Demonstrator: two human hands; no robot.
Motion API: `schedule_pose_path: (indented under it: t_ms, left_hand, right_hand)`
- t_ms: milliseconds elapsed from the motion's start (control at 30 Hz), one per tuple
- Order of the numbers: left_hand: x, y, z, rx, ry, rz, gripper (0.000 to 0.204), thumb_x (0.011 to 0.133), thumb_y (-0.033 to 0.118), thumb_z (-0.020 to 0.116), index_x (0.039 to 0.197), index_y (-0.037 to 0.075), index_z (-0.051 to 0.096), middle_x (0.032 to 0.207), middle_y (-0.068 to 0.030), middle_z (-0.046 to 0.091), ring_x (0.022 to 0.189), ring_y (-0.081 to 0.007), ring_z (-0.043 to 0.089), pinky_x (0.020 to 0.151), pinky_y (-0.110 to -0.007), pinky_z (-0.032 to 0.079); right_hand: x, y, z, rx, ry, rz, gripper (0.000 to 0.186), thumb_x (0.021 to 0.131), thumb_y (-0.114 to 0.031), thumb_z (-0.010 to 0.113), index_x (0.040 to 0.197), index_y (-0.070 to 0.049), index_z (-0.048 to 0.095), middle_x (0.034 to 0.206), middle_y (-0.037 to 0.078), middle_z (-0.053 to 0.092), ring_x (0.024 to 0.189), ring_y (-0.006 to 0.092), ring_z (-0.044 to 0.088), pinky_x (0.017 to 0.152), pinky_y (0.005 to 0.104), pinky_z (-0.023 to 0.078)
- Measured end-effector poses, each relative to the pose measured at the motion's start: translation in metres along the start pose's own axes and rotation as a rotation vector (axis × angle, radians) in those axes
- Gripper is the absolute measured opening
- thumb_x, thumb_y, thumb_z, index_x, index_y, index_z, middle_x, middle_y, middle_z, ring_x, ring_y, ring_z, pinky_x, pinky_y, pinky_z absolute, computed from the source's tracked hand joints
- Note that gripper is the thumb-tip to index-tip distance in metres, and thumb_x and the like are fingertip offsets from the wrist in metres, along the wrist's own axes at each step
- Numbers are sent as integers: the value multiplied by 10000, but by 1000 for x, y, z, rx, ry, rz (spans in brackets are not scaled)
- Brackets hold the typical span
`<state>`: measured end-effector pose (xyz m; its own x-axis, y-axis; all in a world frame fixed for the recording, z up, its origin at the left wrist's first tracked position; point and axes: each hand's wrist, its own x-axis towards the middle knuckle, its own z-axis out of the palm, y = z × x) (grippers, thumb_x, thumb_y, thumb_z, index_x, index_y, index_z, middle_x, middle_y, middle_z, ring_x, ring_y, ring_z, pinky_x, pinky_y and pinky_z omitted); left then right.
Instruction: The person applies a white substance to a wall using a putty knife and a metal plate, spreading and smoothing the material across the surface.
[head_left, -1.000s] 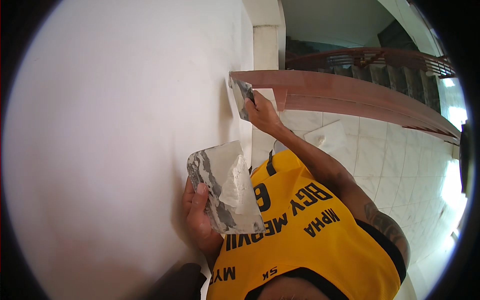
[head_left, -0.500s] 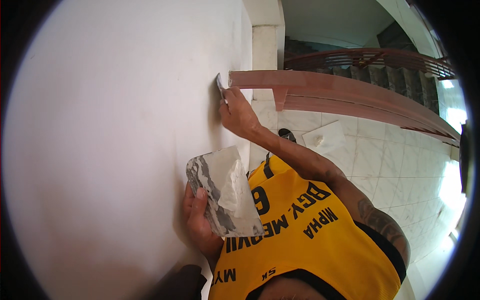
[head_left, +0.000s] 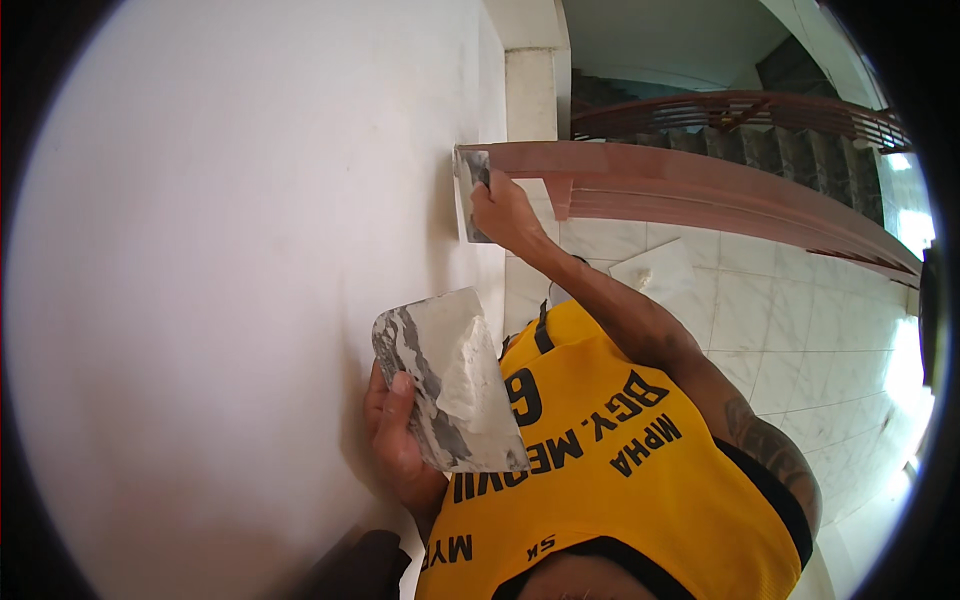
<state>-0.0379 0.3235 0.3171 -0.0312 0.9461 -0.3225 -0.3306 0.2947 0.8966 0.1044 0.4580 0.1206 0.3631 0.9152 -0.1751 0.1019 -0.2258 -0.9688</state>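
Flat board (head_left: 425,345), streaked grey and white, right up close and slightly tilted across my yellow shirt (head_left: 600,490)! I've got it pinched at its near left edge by my left hand (head_left: 402,440), thumb over the face, the other fingers mostly hidden behind. On its right half sits a thick white mound of paste (head_left: 465,375). I'd call the board stiff and thin, light enough for one hand, though that mound should pull the right side down. The paste looks soft and likely slippery, so the bare left edge is the place to hold: firm thumb, face kept level.

Farther out, on to my right hand (head_left: 510,215)! The fingers are closed around the dark handle of a broad scraper (head_left: 467,195), its blade standing beside the white wall (head_left: 220,280). Touching or just short of it? I can't tell from here. The blade seems thin and a little springy; the handle is the sure hold, clear of the edge.

Just past it, the reddish rail (head_left: 650,162) curves off to the right. Pale tiles (head_left: 740,310) spread on the right, with a white sheet (head_left: 675,272) bearing a small pale lump. Farthest of all, dark stairs (head_left: 785,160) and a brown railing (head_left: 720,103).
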Motion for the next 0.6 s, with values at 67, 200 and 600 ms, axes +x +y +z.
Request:
schedule_pose_path:
  t_ms: [67, 200, 600]
  left_hand:
    - [-2, 1, 0, -3, -4, 15, 396, 885, 107, 455, 1227, -92, 438, 1133, -156, 572, 1016, -201, 565, 918, -307, 418]
    - [-3, 0, 0, -6, -21, 42, 423, 881, 113, 467, 1248, -95, 425, 1160, -160, 560, 1044, -206, 551, 935, -309, 405]
    - [11, -11, -26, 599, 4, 221, 417, 915, 113, 451, 1282, -78, 406, 1207, -171, 534, 1102, -222, 526, 954, -325, 407]
  right_hand:
    - [8, -11, 14, -35, 15, -87, 276, 871, -186, 466, 870, 89, 490, 772, 280, 562, 724, 374, 583, 657, 413, 447]
    - [-4, -22, 24, -117, 93, -388, 191, 820, -92, 508, 893, 85, 502, 879, 270, 522, 786, 387, 546, 686, 441, 442]
    - [-60, -51, -54, 382, -398, 91, 294, 869, -125, 542, 1101, 53, 519, 955, 142, 621, 834, 238, 616, 763, 351, 487]
